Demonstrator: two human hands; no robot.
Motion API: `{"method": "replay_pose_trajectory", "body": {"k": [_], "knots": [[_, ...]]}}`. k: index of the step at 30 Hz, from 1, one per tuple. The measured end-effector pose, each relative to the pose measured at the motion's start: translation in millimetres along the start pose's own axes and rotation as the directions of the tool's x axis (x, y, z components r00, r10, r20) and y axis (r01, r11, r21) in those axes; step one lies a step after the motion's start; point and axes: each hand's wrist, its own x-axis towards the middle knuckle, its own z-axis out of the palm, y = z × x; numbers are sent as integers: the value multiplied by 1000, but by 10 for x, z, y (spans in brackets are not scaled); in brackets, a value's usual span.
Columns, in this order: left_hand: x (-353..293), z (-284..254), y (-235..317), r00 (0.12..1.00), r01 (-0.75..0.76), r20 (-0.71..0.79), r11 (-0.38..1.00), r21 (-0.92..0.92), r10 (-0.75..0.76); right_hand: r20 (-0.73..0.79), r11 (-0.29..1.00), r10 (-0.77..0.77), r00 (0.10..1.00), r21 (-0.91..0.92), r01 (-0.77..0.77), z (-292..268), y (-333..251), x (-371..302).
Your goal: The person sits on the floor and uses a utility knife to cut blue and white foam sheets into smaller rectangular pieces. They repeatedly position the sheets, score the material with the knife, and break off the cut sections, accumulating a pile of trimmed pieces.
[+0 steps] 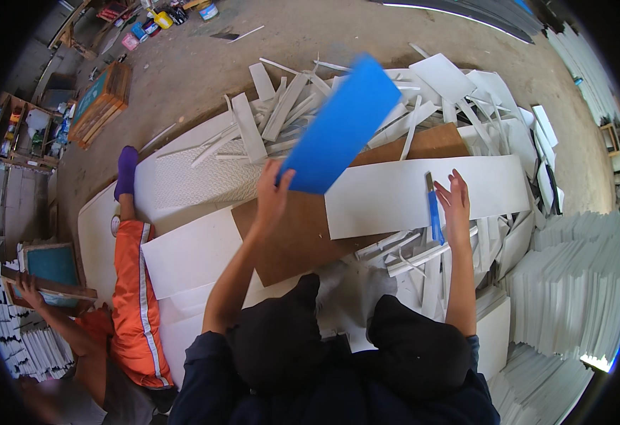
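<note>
A flat blue rectangular sheet [345, 131], blurred at its far end, is raised at a tilt over the pile. My left hand [273, 195] grips it by its near left corner, thumb on its face. A long white strip of sheet [388, 198] lies across a brown board [282, 237] in front of my knees. Over the right part of that strip, my right hand [456, 205] has its fingers spread. Right beside its thumb is a utility knife [435, 216] with a blue handle, blade pointing away from me. Whether the thumb touches it I cannot tell.
White offcuts [282, 106] heap up beyond the board. Stacks of white sheets [572, 283] stand at the right. On the left another person, one leg in orange trousers [136, 304] stretched out, holds a wood-framed green panel [51, 269]. A wooden frame stack [101, 106] sits far left.
</note>
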Motion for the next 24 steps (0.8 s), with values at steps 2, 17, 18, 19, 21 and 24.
{"method": "replay_pose_trajectory", "body": {"k": [2,17,18,19,21,24], "knots": [[-134,176,84,981,-189,-44,981,50,191,49,961,109,993,250,-118,58,-149,37],[-1052,841,-72,830,-484,432,841,244,352,-196,655,-95,976,-750,-87,-996,1266,-285],[-1044,838,-50,842,-473,407,847,241,354,-198,699,-87,976,-710,-82,-1020,1331,-300],[-1035,780,-56,856,-461,380,850,255,350,-188,748,-79,979,-660,-67,-958,1326,-293],[-1033,716,-88,890,-415,310,875,249,334,-207,807,10,978,-576,-130,-922,1252,-304],[-1043,609,-206,924,-360,244,886,293,295,-194,866,208,959,-420,-272,-734,963,-297]]}}
